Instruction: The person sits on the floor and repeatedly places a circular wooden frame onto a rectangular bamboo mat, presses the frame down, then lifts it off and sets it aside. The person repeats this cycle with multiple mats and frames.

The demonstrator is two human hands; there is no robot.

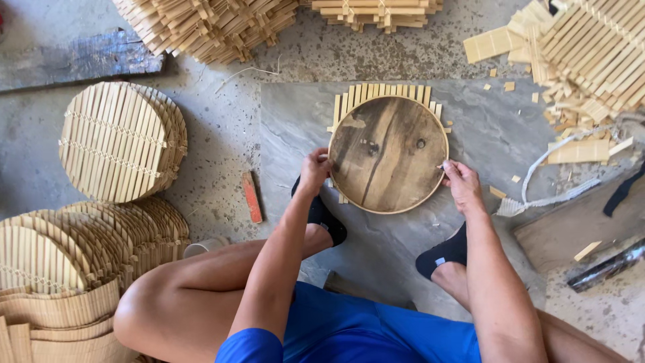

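A round dark wooden disc lies on a mat of bamboo slats whose ends stick out above and at its left edge. My left hand presses the disc's left rim, fingers curled onto it. My right hand sits at the disc's right rim, fingers pinched against the edge; whether it holds a small tool I cannot tell. Both rest on a grey stone slab between my feet in black socks.
Stacks of trimmed round bamboo mats fill the left side. Piles of square untrimmed slat mats lie along the top and at the top right, with offcuts scattered. A red stick lies left of my foot.
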